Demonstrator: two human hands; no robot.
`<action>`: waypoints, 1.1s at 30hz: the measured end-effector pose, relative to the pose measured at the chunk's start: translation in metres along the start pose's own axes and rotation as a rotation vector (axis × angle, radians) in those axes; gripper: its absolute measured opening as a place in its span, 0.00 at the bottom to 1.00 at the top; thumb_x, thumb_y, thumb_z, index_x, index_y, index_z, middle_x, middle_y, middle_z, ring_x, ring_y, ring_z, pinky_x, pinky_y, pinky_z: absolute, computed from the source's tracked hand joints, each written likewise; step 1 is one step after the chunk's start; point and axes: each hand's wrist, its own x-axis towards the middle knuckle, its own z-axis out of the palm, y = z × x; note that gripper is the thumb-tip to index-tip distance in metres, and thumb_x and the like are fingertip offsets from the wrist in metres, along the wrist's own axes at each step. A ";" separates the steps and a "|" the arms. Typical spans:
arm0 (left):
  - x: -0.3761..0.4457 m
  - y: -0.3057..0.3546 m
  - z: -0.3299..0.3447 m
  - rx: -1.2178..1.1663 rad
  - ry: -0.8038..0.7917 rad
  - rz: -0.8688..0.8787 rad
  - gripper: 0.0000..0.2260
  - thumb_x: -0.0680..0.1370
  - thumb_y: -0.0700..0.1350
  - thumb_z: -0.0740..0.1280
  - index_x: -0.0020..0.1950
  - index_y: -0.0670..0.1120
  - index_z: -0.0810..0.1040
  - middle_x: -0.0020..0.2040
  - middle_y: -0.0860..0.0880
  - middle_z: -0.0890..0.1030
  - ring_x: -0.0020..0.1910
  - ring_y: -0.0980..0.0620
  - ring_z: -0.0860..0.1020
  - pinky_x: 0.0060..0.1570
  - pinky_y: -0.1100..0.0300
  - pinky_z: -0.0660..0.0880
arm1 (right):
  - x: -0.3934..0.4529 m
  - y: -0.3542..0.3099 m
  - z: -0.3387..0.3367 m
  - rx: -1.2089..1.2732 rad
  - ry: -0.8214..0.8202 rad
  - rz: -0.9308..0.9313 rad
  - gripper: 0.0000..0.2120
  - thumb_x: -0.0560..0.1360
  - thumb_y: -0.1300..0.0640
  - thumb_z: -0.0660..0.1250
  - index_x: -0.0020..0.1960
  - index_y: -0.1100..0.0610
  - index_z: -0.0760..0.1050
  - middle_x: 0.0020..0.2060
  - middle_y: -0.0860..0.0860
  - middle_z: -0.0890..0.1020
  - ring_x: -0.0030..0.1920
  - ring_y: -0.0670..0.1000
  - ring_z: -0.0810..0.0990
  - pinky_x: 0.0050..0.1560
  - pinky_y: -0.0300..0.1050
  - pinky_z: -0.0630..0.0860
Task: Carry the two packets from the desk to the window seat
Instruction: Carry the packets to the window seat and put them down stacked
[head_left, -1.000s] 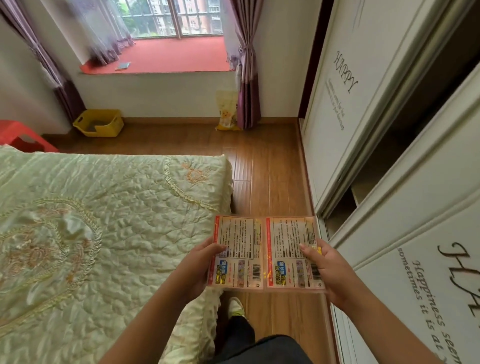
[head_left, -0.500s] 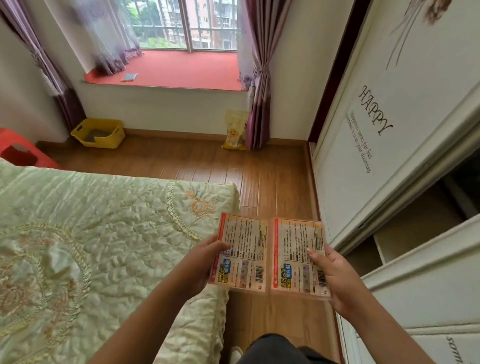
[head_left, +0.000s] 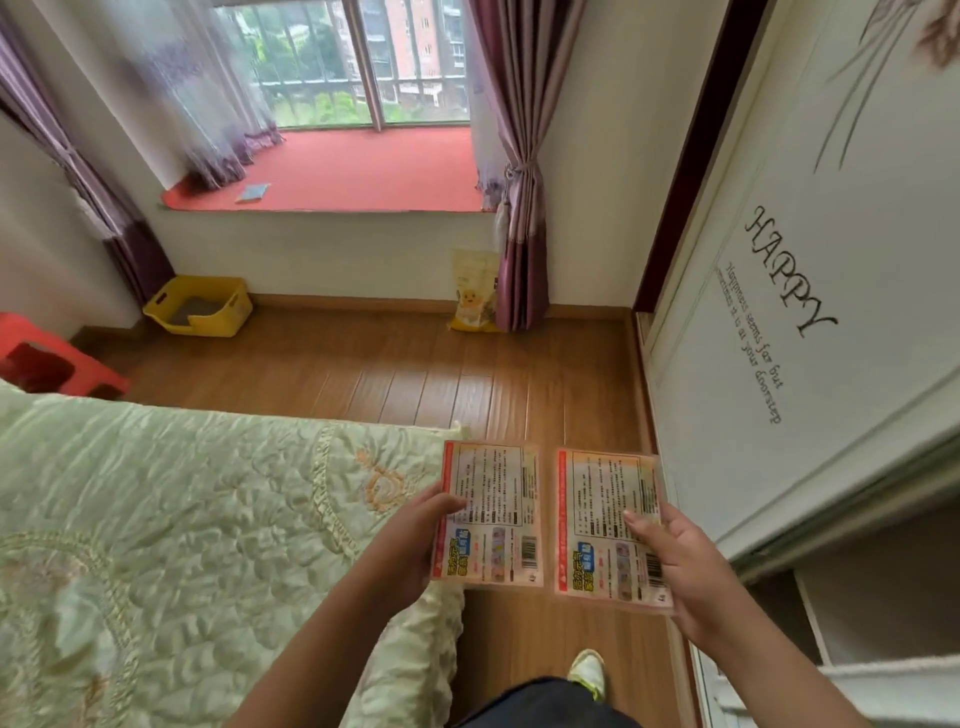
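Observation:
I hold two flat printed packets side by side in front of me, text and barcodes facing up. My left hand (head_left: 415, 535) grips the left packet (head_left: 493, 512) by its left edge. The right packet (head_left: 605, 525) is held at its right edge by my right hand (head_left: 675, 561), thumb on top. A narrow gap separates the two packets. The window seat (head_left: 358, 171), covered in red, lies ahead under the window at the far end of the room.
A bed with a pale green quilt (head_left: 171, 525) fills the left. White wardrobe doors (head_left: 810, 291) line the right. Wooden floor (head_left: 467, 374) runs between them toward the window. A yellow bin (head_left: 200, 306), red stool (head_left: 47, 358), yellow bag (head_left: 472, 291) and curtains (head_left: 519, 156) stand ahead. A small flat item (head_left: 253, 192) lies on the seat.
I have moved forward along the bed, so the window seat is nearer and larger. The packets stay in my hands and have drifted slightly apart.

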 end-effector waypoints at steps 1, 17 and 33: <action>0.011 0.009 0.007 0.002 0.006 -0.004 0.12 0.82 0.38 0.60 0.64 0.43 0.76 0.49 0.41 0.88 0.48 0.40 0.87 0.40 0.51 0.84 | 0.013 -0.010 -0.004 0.005 -0.006 0.001 0.11 0.81 0.59 0.65 0.63 0.54 0.78 0.52 0.59 0.89 0.53 0.62 0.88 0.53 0.64 0.83; 0.151 0.111 0.011 -0.045 0.024 0.001 0.13 0.81 0.40 0.61 0.64 0.46 0.76 0.54 0.40 0.87 0.52 0.39 0.86 0.44 0.49 0.83 | 0.178 -0.117 0.007 -0.087 -0.069 0.000 0.11 0.82 0.59 0.64 0.62 0.50 0.78 0.52 0.55 0.89 0.53 0.58 0.88 0.55 0.65 0.83; 0.287 0.253 -0.083 -0.071 0.032 0.011 0.12 0.81 0.39 0.60 0.64 0.42 0.76 0.54 0.39 0.86 0.53 0.39 0.85 0.46 0.49 0.83 | 0.359 -0.209 0.127 -0.213 -0.166 -0.078 0.09 0.82 0.58 0.64 0.61 0.50 0.78 0.49 0.53 0.90 0.48 0.54 0.90 0.37 0.45 0.85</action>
